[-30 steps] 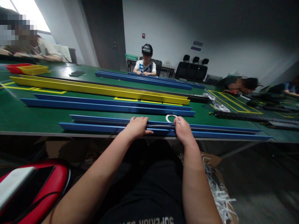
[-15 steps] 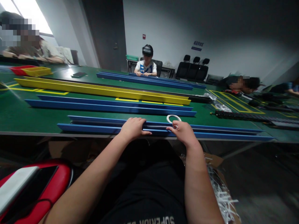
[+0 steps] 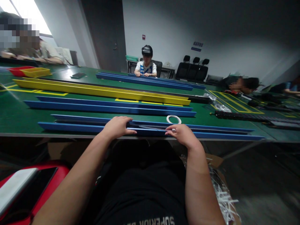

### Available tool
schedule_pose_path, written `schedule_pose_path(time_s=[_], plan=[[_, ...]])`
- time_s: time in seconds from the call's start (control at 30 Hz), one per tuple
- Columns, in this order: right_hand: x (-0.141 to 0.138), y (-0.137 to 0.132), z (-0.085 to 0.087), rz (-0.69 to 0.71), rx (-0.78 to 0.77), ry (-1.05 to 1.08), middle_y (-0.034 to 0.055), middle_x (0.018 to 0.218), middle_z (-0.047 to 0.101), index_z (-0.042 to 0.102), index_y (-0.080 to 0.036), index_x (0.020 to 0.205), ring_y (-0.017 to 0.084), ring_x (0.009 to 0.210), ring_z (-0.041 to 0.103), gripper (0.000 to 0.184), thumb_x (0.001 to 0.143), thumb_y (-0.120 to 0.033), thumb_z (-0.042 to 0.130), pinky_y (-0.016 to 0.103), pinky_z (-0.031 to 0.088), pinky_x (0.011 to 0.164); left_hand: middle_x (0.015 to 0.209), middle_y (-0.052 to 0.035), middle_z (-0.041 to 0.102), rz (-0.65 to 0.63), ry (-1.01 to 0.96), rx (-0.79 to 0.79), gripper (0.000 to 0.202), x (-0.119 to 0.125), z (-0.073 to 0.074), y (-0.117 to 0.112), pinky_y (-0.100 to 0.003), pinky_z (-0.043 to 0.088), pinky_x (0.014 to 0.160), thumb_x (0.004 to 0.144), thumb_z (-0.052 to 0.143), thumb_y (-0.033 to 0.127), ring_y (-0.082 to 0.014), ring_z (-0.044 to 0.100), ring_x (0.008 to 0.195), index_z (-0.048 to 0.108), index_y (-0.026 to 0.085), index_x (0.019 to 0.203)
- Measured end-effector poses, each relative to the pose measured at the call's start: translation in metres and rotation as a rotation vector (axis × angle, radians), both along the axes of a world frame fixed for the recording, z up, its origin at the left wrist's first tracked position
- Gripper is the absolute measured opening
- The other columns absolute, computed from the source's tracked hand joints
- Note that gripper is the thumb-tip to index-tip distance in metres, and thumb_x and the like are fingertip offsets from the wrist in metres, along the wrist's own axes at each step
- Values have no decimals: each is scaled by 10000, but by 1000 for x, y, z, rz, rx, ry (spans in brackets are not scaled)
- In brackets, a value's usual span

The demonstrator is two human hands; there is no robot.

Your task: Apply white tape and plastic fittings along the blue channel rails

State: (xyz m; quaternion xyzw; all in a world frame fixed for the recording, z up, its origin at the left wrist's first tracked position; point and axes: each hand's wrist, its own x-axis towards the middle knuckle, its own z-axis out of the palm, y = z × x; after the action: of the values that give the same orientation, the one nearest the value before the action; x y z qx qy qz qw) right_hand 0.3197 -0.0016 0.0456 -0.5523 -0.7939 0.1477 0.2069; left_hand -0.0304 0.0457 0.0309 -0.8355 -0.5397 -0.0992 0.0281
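Observation:
A long blue channel (image 3: 70,126) lies along the near edge of the table. My left hand (image 3: 117,127) grips it left of the middle, thumb on the near wall and fingers over the far one. My right hand (image 3: 181,134) is closed over the channel farther right, its thumb and fingertips pinched together. A thin pale strip (image 3: 152,127) rises from the channel's trough to those fingertips. Just behind the right hand, a white ring-shaped roll of tape (image 3: 173,119) rests against the channel's far side.
Behind lie another blue channel (image 3: 112,108) and a yellow channel (image 3: 100,92). Red and yellow trays (image 3: 36,72) stand far left. A co-worker (image 3: 146,67) sits opposite; others are at both sides. Below are a red stool (image 3: 50,184) and a box of white scraps (image 3: 225,197).
The near blue channel has slid left together with my left hand. My right hand has stayed near its place, and a pale strip now shows lifted between the hands.

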Motion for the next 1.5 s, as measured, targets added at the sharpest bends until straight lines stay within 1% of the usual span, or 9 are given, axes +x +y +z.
schedule_pose_path(time_s=[0.2,0.43,0.53,0.67,0.8,0.93,1.07,1.3,1.5], plan=[[-9,2,3,-64,162,103,17,703,657,683,-223,787,149,631,541,329,920,-472,514,266,358,599,1271,-99,666,9,-5,-35,775,3,4,-2,-385,436,989,693,613,738,-311,602,1173,591,245,1290],[-11,3,-2,-56,-40,995,40,800,648,552,-205,903,167,641,605,311,883,-510,494,249,398,513,1260,-109,667,26,0,-5,747,5,3,-5,-398,428,992,706,613,725,-319,600,1169,595,242,1275],[-8,3,-5,-31,-54,1116,6,749,606,411,-231,755,144,569,578,306,861,-492,531,246,392,493,1244,-112,674,17,9,13,747,4,1,-5,-404,435,975,716,600,730,-322,610,1147,594,230,1270],[-4,6,-8,-191,104,724,-54,591,468,441,-242,767,123,492,437,243,872,-446,519,248,340,511,1243,-108,674,23,12,19,737,4,1,-5,-401,431,976,718,600,728,-321,609,1150,591,240,1271],[-9,6,-6,-280,210,102,16,737,631,629,-262,988,177,635,526,198,883,-340,481,276,313,581,1245,-115,669,26,28,-12,730,7,1,-3,-390,414,981,723,596,725,-315,597,1168,581,241,1268],[-14,0,1,-237,138,-143,30,776,693,701,-303,912,188,651,560,234,902,-399,488,284,279,573,1239,-134,662,16,34,-40,756,17,0,0,-426,393,974,722,579,751,-329,583,1169,566,233,1273],[-11,-4,2,-171,47,-170,16,688,679,674,-268,715,158,591,534,332,879,-525,544,276,245,538,1230,-130,663,-52,7,-51,748,45,-2,1,-433,369,983,742,557,761,-318,580,1168,546,242,1281],[-4,1,-1,-104,46,-46,17,720,681,690,-259,820,162,655,558,199,889,-397,563,268,297,578,1113,-149,688,-117,-25,6,729,109,-3,-3,-422,409,909,749,513,794,-328,622,1070,596,200,1164],[2,7,1,-195,182,87,22,700,624,590,-230,788,162,618,499,258,932,-399,458,283,322,588,1077,-151,702,-84,-37,37,787,113,-3,-6,-407,430,870,723,478,841,-333,638,1043,615,188,1142]])
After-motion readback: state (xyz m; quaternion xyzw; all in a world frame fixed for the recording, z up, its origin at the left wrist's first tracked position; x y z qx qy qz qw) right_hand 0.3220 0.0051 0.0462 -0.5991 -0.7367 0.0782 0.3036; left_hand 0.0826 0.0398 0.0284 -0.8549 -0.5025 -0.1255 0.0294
